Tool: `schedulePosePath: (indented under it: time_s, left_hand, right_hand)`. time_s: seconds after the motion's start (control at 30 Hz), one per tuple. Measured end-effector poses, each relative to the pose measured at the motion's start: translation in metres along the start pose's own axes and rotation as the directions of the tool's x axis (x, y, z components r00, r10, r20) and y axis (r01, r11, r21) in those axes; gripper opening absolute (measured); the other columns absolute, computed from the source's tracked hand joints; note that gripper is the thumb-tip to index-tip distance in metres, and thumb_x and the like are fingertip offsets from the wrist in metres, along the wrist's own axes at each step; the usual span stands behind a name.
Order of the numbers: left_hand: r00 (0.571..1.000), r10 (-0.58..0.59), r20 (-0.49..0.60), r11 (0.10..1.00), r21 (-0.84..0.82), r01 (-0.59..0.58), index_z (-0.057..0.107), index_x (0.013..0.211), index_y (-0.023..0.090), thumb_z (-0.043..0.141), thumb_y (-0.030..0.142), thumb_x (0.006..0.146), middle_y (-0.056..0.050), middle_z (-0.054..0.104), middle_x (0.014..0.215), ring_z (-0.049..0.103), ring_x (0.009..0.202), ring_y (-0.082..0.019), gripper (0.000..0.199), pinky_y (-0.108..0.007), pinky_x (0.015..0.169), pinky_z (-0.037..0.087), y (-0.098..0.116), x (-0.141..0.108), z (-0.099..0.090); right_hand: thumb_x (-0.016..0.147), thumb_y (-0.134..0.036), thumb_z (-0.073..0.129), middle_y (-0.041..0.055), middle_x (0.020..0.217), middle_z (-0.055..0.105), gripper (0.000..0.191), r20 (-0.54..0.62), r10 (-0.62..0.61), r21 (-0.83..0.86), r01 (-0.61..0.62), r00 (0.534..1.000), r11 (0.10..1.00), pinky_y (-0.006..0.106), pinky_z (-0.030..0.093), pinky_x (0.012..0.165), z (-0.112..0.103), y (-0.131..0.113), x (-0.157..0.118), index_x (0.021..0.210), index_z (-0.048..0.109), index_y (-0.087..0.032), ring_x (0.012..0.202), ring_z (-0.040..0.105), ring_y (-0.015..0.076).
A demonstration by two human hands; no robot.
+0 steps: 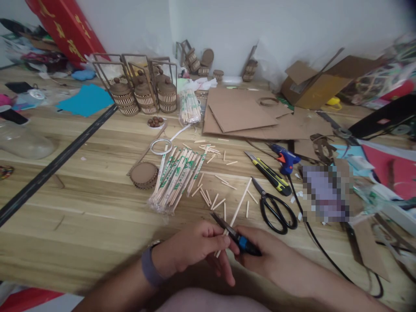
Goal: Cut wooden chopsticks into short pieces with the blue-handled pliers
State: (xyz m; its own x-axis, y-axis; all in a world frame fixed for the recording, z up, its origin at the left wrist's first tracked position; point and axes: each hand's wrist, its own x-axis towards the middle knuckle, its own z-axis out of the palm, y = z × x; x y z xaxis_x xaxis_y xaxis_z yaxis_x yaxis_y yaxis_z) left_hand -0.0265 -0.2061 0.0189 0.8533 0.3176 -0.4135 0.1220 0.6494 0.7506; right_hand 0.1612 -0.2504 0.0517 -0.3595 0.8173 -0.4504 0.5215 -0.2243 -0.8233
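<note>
My left hand (198, 245), with a grey band at the wrist, pinches a thin wooden chopstick (241, 203) near its lower end; a second short stick end shows by the fingers. My right hand (260, 251) is closed around the black-and-blue handle of a cutting tool (245, 243). Its dark pointed blades lie across the chopstick beside my left fingers. Whether the blades touch the wood, I cannot tell. Short cut stick pieces (214, 201) lie scattered just beyond my hands. To their left is a bundle of paper-wrapped chopsticks (178, 173).
Black-handled scissors (277, 212), a yellow-and-black utility knife (269, 173) and a blue glue gun (287, 160) lie at right. Cardboard sheets (243, 112) are stacked behind. Small lidded stick baskets (146, 95) stand at back left. A round cardboard disc (144, 174) and tape roll (160, 146) lie left of centre.
</note>
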Motion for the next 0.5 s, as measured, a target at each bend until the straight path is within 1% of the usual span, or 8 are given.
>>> schedulePosePath:
  time_s: [0.1,0.2,0.27,0.33,0.4,0.5]
  left_hand:
    - [1.000,0.019,0.007,0.999,0.029,-0.019,0.063,0.085,0.016,0.056,0.064,0.081,0.001,0.064,0.056,0.059,0.052,-0.011,0.049,-0.023,0.062,0.045,0.0003,0.0006,0.0005]
    - [0.999,0.031,0.010,0.998,0.063,-0.031,0.060,0.084,0.016,0.055,0.063,0.082,0.002,0.063,0.057,0.061,0.055,-0.011,0.048,-0.024,0.064,0.045,-0.0008,0.0025,0.0013]
    - [0.999,0.027,-0.019,0.997,0.074,-0.026,0.057,0.085,0.016,0.056,0.062,0.080,0.002,0.063,0.057,0.061,0.057,-0.011,0.046,-0.024,0.063,0.045,-0.0020,0.0043,0.0022]
    - [0.997,0.028,-0.078,0.996,0.085,-0.022,0.053,0.085,0.017,0.058,0.062,0.078,0.002,0.062,0.058,0.061,0.056,-0.011,0.045,-0.024,0.061,0.044,-0.0030,0.0061,0.0032]
    - [0.991,0.044,-0.130,0.993,0.110,-0.030,0.052,0.084,0.017,0.058,0.062,0.078,0.001,0.063,0.059,0.061,0.057,-0.012,0.045,-0.024,0.061,0.044,-0.0031,0.0070,0.0041]
    - [0.983,0.070,-0.167,0.990,0.132,-0.049,0.053,0.083,0.016,0.053,0.065,0.079,-0.001,0.064,0.061,0.061,0.059,-0.013,0.049,-0.026,0.062,0.045,-0.0020,0.0063,0.0054]
  right_hand:
    - [0.075,-0.018,0.052,-0.0003,0.074,0.056,0.004,-0.026,-0.010,-0.043,0.009,1.000,0.999,0.029,0.042,0.069,0.0033,0.0004,0.0015,0.072,0.049,-0.021,0.073,0.051,0.0176]
    - [0.078,-0.023,0.052,0.0017,0.075,0.060,0.005,-0.049,-0.006,-0.071,0.003,0.999,0.997,0.031,0.044,0.071,0.0049,0.0033,0.0011,0.074,0.050,-0.021,0.075,0.054,0.0195]
    - [0.081,-0.024,0.052,0.0034,0.079,0.063,0.006,-0.056,0.011,-0.075,-0.016,0.998,0.997,0.033,0.045,0.072,0.0054,0.0064,0.0006,0.077,0.053,-0.020,0.077,0.055,0.0206]
    - [0.083,-0.026,0.052,0.0053,0.085,0.066,0.008,-0.056,0.010,-0.048,-0.013,0.998,0.999,0.035,0.045,0.077,0.0051,0.0084,0.0003,0.084,0.057,-0.019,0.081,0.057,0.0217]
    - [0.084,-0.027,0.052,0.0055,0.088,0.067,0.011,-0.044,-0.016,0.009,0.016,0.999,1.000,0.035,0.045,0.079,0.0037,0.0083,0.0004,0.087,0.058,-0.019,0.083,0.058,0.0216]
    - [0.084,-0.031,0.052,0.0043,0.085,0.064,0.013,-0.005,-0.022,0.094,0.023,1.000,0.995,0.034,0.045,0.077,0.0000,0.0045,0.0004,0.087,0.056,-0.019,0.082,0.056,0.0207]
